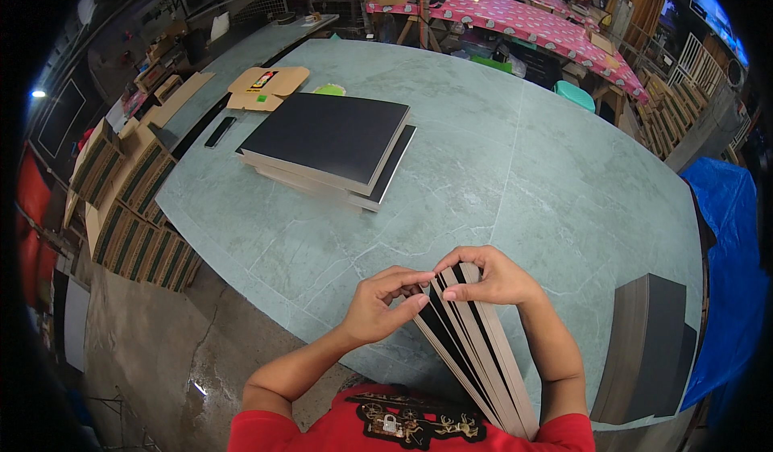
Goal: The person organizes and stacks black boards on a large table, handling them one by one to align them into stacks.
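Note:
A bundle of stiff boards [477, 343], black on one face and grey-beige on the other, stands on edge against my red shirt at the front of the table. Its far ends are slightly fanned, with black gaps showing between the boards. My right hand [493, 277] is closed over the top far corner of the bundle, thumb on the near side and fingers around the far end. At the bundle's left corner my left hand [385, 305] is closed, thumb and fingertips pinching the edge of the leftmost boards. How many boards it pinches I cannot make out.
On the green marbled table [451, 178] lies a stack of black boards [330, 138]. Behind it are a flat brown carton [268, 88] and a phone [220, 132]. Another dark stack [644, 347] stands at the right edge, beside a blue tarp [729, 275]. Bundled cartons [145, 246] sit left.

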